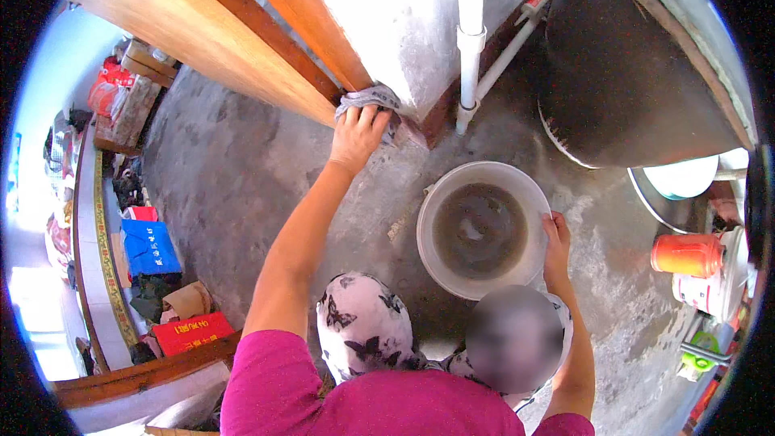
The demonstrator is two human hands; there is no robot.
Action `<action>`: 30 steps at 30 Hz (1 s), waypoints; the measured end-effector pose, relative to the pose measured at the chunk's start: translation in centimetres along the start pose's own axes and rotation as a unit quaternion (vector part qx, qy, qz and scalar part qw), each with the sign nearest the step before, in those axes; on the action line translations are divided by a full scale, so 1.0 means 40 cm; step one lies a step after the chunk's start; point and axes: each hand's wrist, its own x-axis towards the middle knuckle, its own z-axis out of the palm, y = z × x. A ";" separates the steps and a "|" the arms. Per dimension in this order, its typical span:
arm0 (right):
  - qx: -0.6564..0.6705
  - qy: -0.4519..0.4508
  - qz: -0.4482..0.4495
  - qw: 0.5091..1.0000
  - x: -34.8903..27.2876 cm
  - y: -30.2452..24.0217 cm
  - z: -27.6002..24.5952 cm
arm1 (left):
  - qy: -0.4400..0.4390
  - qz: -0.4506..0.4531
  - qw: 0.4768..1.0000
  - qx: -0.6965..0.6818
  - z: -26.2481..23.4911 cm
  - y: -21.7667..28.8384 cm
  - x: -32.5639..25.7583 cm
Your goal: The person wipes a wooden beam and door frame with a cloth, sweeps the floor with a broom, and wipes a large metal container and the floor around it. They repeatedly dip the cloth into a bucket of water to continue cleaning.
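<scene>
My left hand (357, 136) reaches forward and presses a grey patterned cloth (370, 98) to the foot of the wooden door frame (311, 20), where it meets the white wall. The fingers are bent over the cloth, and part of it hangs down beside them. A whitish plastic bucket (430, 252) stands on the floor in front of my knees, with murky grey-brown water (480, 230) in it. On the bucket's right side, my right hand (556, 249) grips the rim, its thumb and fingertips partly hidden by the wall of the bucket.
A wooden door (218, 40) stands at the upper left. White pipes (471, 56) run down the wall corner, beside a large dark vat (638, 73). To the right are an orange container (687, 255) and a white pail. Bags and boxes (151, 246) line the left side.
</scene>
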 end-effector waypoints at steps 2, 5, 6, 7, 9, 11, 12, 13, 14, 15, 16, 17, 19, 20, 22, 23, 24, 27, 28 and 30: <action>0.009 0.002 -0.018 1.000 0.026 0.015 -0.008 | -0.012 0.053 0.998 -0.031 -0.056 -0.029 0.036; 0.000 0.000 -0.032 0.999 0.020 0.043 -0.006 | 0.155 -0.009 0.985 -0.073 -0.203 -0.126 0.066; -0.005 0.000 -0.023 1.000 0.022 0.028 -0.010 | 0.193 -0.057 0.978 -0.059 -0.256 -0.129 0.096; -0.010 -0.003 -0.015 1.000 0.022 0.022 -0.012 | 0.211 -0.112 0.968 -0.074 -0.285 -0.136 0.115; -0.005 -0.003 -0.017 1.000 0.028 0.035 -0.017 | 0.265 -0.084 0.959 0.050 -0.334 -0.168 0.167; 0.005 -0.005 -0.011 1.000 0.034 0.047 -0.018 | 0.220 -0.087 0.972 -0.008 -0.323 -0.165 0.159; 0.009 -0.005 -0.002 1.000 0.029 0.047 -0.020 | 0.217 -0.104 0.971 0.010 -0.300 -0.148 0.145; 0.012 -0.004 0.008 1.000 0.025 0.046 -0.023 | 0.235 -0.094 0.967 0.029 -0.287 -0.139 0.134; -0.001 0.002 0.003 1.000 0.020 0.045 -0.025 | 0.209 -0.094 0.972 0.047 -0.274 -0.126 0.117; -0.014 0.006 -0.001 1.000 0.012 0.027 -0.013 | 0.183 -0.094 0.976 0.067 -0.256 -0.112 0.097; -0.028 0.011 -0.004 1.000 0.007 0.013 -0.006 | 0.168 -0.074 0.980 0.071 -0.235 -0.098 0.083; -0.025 0.014 0.002 1.000 0.004 0.004 -0.003 | 0.153 -0.065 0.984 0.070 -0.209 -0.075 0.080; -0.020 0.018 0.014 1.000 0.003 -0.008 -0.010 | 0.094 -0.055 0.993 0.045 -0.164 -0.024 0.069; -0.022 0.019 0.013 0.999 0.003 -0.004 -0.013 | 0.077 -0.054 0.995 0.033 -0.125 -0.009 0.048; -0.026 0.030 0.007 0.999 0.002 0.005 -0.019 | 0.054 -0.068 0.996 0.006 -0.058 0.027 0.022; -0.011 0.026 0.012 1.000 0.005 0.009 -0.016 | 0.048 -0.084 0.995 0.007 -0.035 0.038 0.017; 0.001 0.024 0.017 1.000 0.012 0.013 -0.013 | 0.040 -0.100 0.994 0.007 -0.020 0.053 0.019; 0.023 0.015 0.025 0.999 0.017 0.032 -0.021 | -0.044 -0.116 0.992 -0.020 0.017 0.076 -0.014; 0.031 0.006 0.025 0.999 0.020 0.033 -0.018 | -0.083 -0.114 0.989 -0.038 0.052 0.081 -0.054; 0.015 0.008 0.019 1.000 0.018 0.021 -0.006 | -0.152 -0.119 0.979 -0.067 0.081 0.101 -0.092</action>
